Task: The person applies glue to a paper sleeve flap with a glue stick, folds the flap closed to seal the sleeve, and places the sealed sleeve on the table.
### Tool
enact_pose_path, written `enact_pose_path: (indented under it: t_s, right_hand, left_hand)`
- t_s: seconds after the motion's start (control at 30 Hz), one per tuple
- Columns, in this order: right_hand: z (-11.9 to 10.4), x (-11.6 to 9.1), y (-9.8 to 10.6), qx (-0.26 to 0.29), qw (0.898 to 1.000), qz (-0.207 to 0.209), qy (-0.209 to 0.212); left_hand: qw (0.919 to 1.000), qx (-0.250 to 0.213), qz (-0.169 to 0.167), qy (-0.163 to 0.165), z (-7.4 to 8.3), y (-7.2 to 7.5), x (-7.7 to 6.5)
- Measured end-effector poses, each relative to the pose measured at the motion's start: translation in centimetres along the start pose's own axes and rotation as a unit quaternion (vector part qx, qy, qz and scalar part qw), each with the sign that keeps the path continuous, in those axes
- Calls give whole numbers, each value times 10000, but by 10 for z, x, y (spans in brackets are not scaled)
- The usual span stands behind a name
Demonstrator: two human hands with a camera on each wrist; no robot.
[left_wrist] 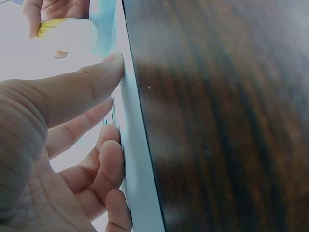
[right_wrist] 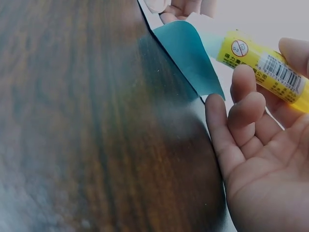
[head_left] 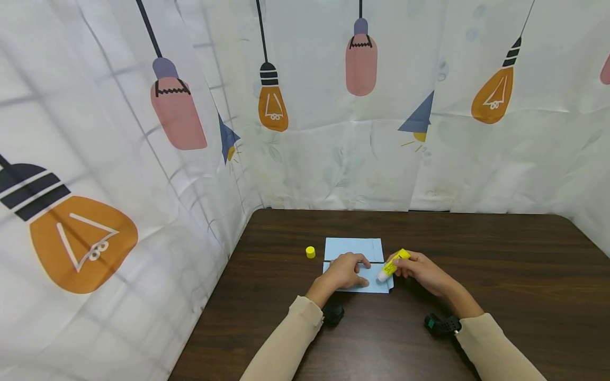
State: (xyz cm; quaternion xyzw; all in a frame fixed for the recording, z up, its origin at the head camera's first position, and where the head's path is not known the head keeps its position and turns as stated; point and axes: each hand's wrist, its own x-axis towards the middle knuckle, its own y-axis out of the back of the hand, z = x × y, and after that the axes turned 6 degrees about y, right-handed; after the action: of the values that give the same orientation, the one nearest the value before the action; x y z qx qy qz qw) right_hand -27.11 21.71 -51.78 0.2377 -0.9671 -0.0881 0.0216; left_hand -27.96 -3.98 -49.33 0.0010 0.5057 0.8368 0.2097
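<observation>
Right hand (head_left: 425, 273) pinching glue stick (head_left: 393, 266) | slanting leftward over blue paper's (head_left: 373, 274) right end | left hand (head_left: 344, 271) pressing, unclenched

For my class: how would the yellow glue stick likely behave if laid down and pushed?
The glue stick would probably roll, since it looks round. Its straight, smooth sides suggest something stiff and fairly light. The pale tip is bare, the yellow cap set apart, so it may smear or stick.

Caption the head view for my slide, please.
Left hand resting on light-blue paper, right fingers holding a yellow glue stick over it, yellow cap off to the left.
</observation>
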Motion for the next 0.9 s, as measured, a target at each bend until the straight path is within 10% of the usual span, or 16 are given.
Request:
enact_pose_path:
  t_s: [0.27, 0.53, 0.9]
  right_hand:
    - [3, 0, 5, 972, 9948, 320, -15]
    - [6, -3, 14, 2445, 9674, 660, 27]
    - [4, -6, 23, 2869, 9510, 1138, -190]
  left_hand:
    - [9999, 85, 51, -76, 1, 1, -1]
    - [9987, 429, 205, -155, 3, 0, -3]
    - [9939, 903, 497, -396, 8, 1, -7]
